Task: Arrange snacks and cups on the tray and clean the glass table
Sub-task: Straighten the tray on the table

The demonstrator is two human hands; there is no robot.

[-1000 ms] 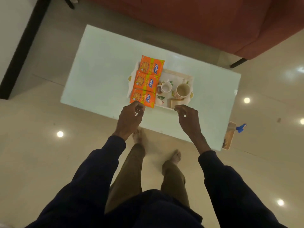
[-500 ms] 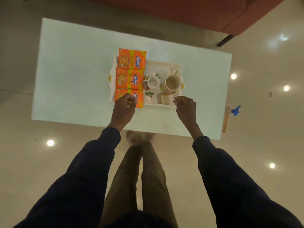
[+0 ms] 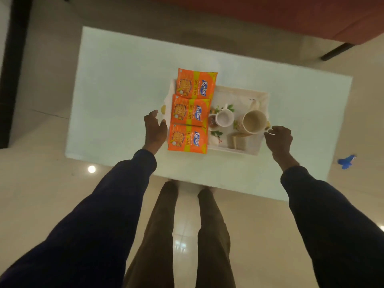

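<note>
Half a second earlier the left hand (image 3: 155, 127) lay on the nearest of the three orange snack packets (image 3: 190, 112) and the right hand (image 3: 278, 138) hovered at the tray's near right corner; now both have spread apart to the short ends of the white tray (image 3: 232, 151). The left hand sits just beside the tray's left handle, fingers loose and thumb spread, holding nothing. The right hand's fingers are curled at the right rim, beside the large cup (image 3: 254, 122), but whether they have hold of the rim cannot be told. The packets lie in a row along the tray's left side, with the small cup (image 3: 223, 118) and the large one to their right, all on the tray in the middle of the glass table (image 3: 116, 90). Arranging looks finished; the person seems set to lift the tray so the glass can be wiped
</note>
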